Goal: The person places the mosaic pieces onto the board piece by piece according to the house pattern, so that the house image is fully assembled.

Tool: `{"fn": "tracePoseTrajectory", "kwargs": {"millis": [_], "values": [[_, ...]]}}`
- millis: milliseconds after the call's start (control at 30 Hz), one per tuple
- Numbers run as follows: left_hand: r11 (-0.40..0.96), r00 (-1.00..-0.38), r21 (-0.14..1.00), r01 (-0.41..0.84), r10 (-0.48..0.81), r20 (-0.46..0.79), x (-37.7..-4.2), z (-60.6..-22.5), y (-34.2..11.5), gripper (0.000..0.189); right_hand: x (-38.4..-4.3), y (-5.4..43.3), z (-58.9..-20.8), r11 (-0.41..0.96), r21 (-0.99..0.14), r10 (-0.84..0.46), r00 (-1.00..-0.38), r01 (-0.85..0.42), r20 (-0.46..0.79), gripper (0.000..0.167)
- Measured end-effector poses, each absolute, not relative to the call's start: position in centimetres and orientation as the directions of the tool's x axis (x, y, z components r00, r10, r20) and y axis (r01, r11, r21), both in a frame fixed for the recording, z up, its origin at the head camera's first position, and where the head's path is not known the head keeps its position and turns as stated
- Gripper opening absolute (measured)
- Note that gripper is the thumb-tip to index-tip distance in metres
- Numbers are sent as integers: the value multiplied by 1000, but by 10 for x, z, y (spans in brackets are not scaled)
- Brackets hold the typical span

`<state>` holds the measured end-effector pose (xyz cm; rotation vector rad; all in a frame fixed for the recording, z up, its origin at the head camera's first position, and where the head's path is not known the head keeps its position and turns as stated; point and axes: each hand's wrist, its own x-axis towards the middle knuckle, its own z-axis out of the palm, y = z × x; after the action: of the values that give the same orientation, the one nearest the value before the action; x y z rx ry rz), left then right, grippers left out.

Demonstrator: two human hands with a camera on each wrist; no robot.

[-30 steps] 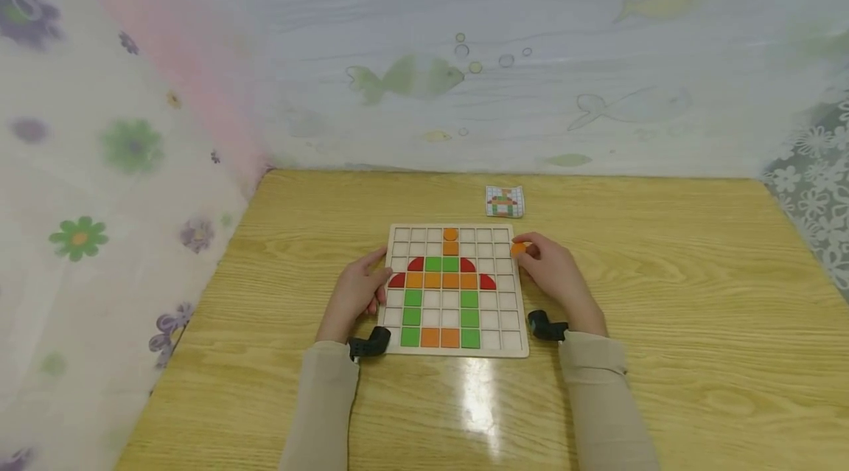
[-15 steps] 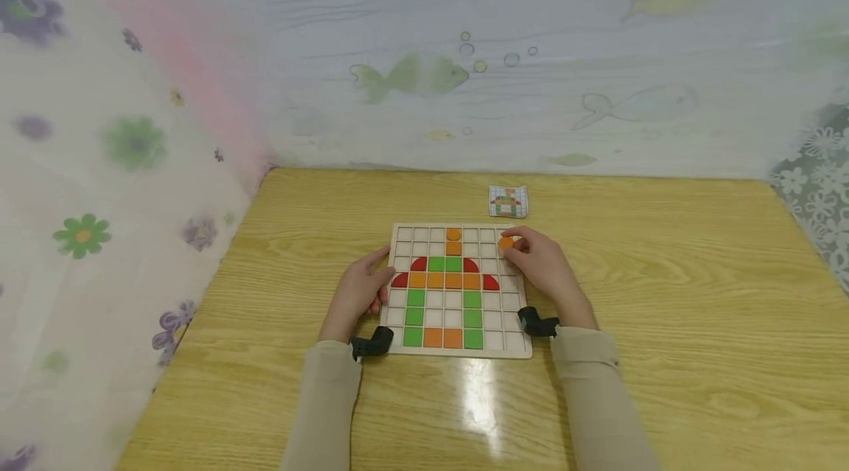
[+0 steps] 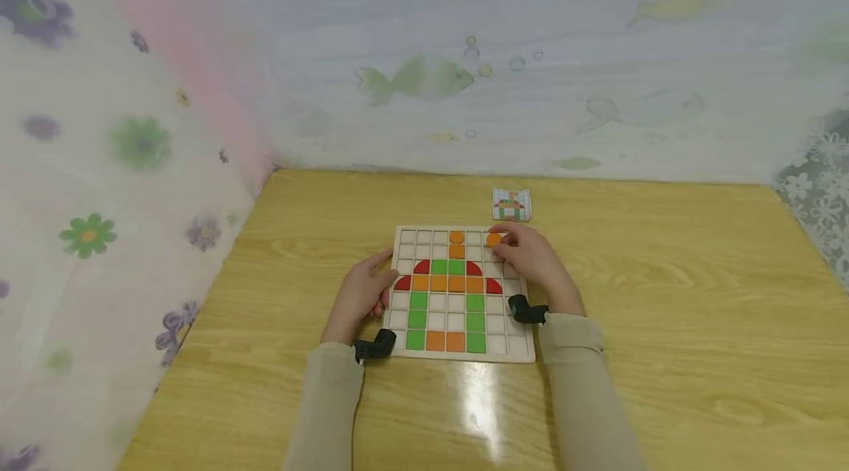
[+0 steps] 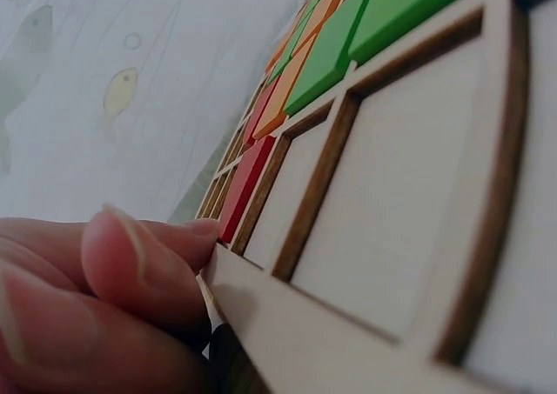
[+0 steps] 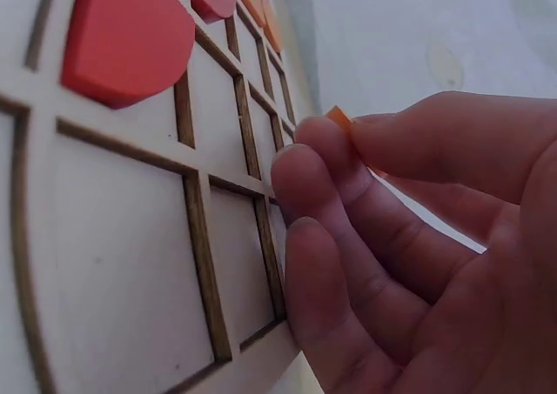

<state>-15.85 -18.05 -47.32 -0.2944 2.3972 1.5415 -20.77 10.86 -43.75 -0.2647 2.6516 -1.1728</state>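
Observation:
A wooden grid board [image 3: 438, 301] lies on the table with green, orange and red tiles in its cells. My left hand [image 3: 365, 292] holds its left edge, the thumb over the rim. In the left wrist view, fingertips [image 4: 204, 229] touch the rim beside a red quarter-round tile [image 4: 245, 190]. My right hand [image 3: 533, 261] pinches an orange round tile [image 3: 494, 239] between thumb and fingers, over the board's upper right cells. Only a sliver of that orange tile [image 5: 339, 117] shows in the right wrist view. Another orange round tile [image 3: 456, 237] sits in the top row.
A small pattern card [image 3: 511, 205] lies behind the board, printed with a coloured grid figure. The wooden table [image 3: 663, 309] extends to both sides. A printed curtain [image 3: 411, 124] with fish hangs along the back edge; a flowered one [image 3: 133, 235] hangs at the left.
My right hand has moved left with the orange round tile, from beside the board's right edge to over its upper right cells. The left hand stays at the left edge.

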Motion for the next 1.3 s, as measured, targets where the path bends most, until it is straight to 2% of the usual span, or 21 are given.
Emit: {"fn": "tracePoseTrajectory", "kwargs": {"millis": [700, 1300], "values": [[414, -948, 864, -286, 11, -319, -155, -476, -176, 44, -217, 91, -443, 720, -690, -261, -951, -79, -163, 32], [415, -945, 857, -305, -16, -328, -159, -475, -181, 43, -224, 81, -445, 751, -651, -250, -961, -114, -121, 31]]}}
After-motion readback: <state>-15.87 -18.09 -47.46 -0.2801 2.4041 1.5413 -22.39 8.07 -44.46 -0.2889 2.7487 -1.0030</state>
